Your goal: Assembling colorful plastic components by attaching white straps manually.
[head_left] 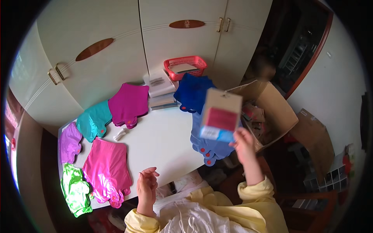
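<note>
Packet up in the right hand

Right hand lifts a flat cardboard packet, fingers clamped on its lower corner, packet at eleven o'clock from them. Left hand hovers empty, fingers loosely curled apart, at the counter edge, pink foil stack at nine o'clock.

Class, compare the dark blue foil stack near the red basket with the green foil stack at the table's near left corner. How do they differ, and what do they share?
The blue stack is dark blue; the green stack is bright green. The blue stack lies at the far side of the table, by the red basket; the green stack lies at the near left corner, overhanging the edge. The blue stack looks flat; the green stack is crumpled and glary. Both are shiny foil pieces lying on the white table, untouched by either hand.
</note>
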`<state>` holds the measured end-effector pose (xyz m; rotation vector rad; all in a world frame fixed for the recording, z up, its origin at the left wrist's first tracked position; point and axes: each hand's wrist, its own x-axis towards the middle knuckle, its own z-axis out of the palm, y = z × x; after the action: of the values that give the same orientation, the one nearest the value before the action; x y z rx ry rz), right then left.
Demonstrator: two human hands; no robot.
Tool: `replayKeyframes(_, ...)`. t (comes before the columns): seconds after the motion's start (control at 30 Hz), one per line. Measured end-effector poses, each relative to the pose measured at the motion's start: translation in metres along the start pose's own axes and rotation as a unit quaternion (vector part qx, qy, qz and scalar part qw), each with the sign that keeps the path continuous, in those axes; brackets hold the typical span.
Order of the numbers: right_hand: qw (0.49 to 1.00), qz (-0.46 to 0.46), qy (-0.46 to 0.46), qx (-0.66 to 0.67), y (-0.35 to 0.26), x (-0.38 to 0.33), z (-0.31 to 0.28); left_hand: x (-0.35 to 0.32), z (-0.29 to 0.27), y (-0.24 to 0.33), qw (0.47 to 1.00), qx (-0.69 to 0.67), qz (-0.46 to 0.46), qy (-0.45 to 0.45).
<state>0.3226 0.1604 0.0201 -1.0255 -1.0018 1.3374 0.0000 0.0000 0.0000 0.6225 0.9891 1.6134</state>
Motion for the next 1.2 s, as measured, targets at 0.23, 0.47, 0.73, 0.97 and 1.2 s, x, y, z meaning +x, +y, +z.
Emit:
replayKeyframes(0.23,0.977,-0.001,0.18,-0.112,-0.023,0.143,-0.156,-0.001,0.012,-0.001,1.0,-0.018,-0.003,0.024)
replayKeyframes(0.47,0.935,0.111,0.233,-0.243,0.01,0.138,-0.221,-0.019,-0.007,0.002,0.999,-0.003,0.011,0.031)
replayKeyframes(0.73,0.961,-0.134,0.072,-0.231,-0.018,0.013,-0.105,-0.058,-0.015,0.018,0.982,0.18,0.049,-0.01)
replayKeyframes(0.97,0.953,-0.065,-0.188,-0.228,0.039,-0.094,0.026,-0.092,-0.049,0.02,0.992,0.11,0.062,0.016)
replayKeyframes(1.2,0.873,-0.038,-0.453,-0.176,0.09,-0.176,0.165,-0.103,-0.053,0.011,0.969,-0.2,0.119,0.079)
